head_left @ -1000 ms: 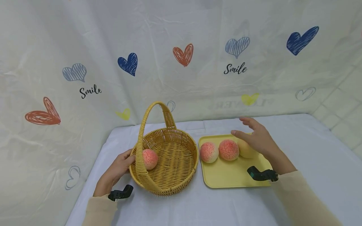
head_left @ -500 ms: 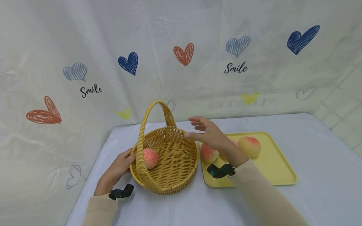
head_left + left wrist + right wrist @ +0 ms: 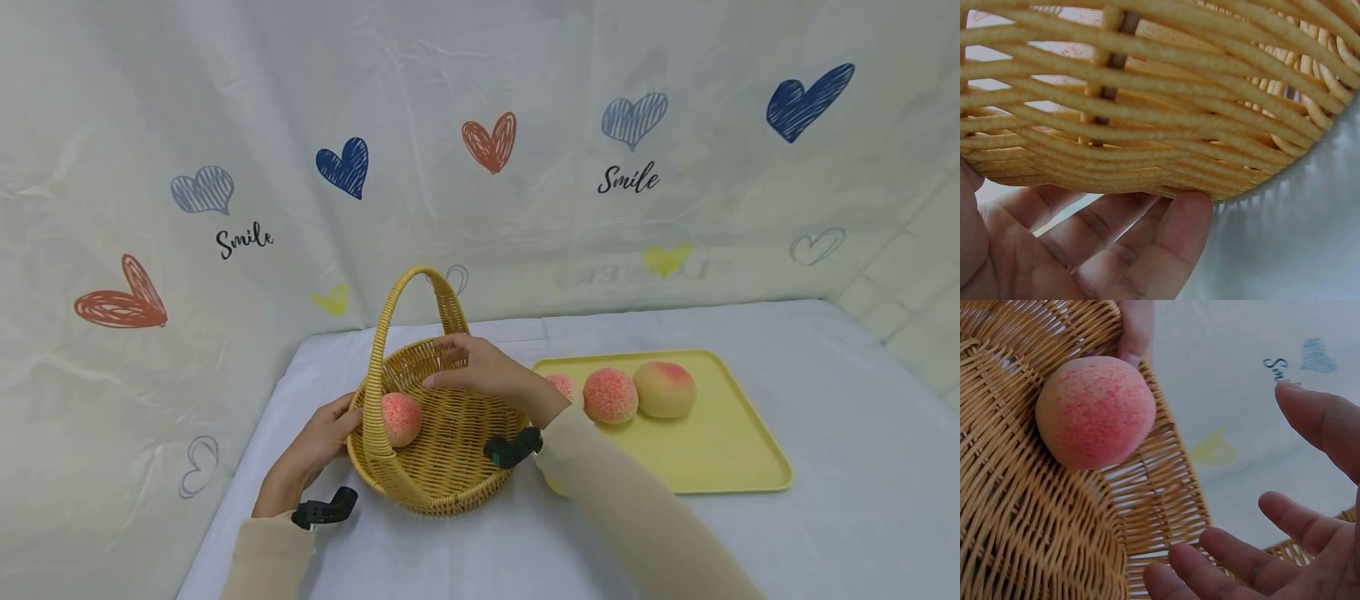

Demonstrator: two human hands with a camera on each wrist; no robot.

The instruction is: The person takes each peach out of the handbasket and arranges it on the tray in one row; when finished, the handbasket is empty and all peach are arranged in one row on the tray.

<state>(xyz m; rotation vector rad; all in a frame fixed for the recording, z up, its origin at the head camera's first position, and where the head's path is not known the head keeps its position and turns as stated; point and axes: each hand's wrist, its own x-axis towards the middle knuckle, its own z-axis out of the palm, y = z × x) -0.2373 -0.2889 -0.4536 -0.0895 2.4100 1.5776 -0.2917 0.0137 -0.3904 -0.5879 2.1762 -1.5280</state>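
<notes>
In the head view a round wicker basket [image 3: 450, 450] with a tall arched handle stands left of the middle. One pink-speckled peach [image 3: 402, 419] lies inside by its left wall. My left hand [image 3: 318, 446] holds that side; in the left wrist view its fingers [image 3: 1179, 231] reach under the woven wall, and in the right wrist view its thumb [image 3: 1136, 328] lies over the rim. My right hand [image 3: 487, 371] is above the far part of the basket, fingers spread and holding nothing. It is right of the peach [image 3: 402, 419], apart from it.
A yellow tray [image 3: 720, 462] lies right of the basket, partly behind my right forearm. On it sit a partly hidden peach [image 3: 561, 386], a pink peach [image 3: 611, 396] and a yellower peach [image 3: 665, 389]. A printed white curtain [image 3: 555, 67] hangs behind the white-covered table [image 3: 480, 558].
My right hand has moved left from above the tray to above the basket, uncovering the yellower peach and now partly covering the leftmost one. My left hand keeps its hold on the basket.
</notes>
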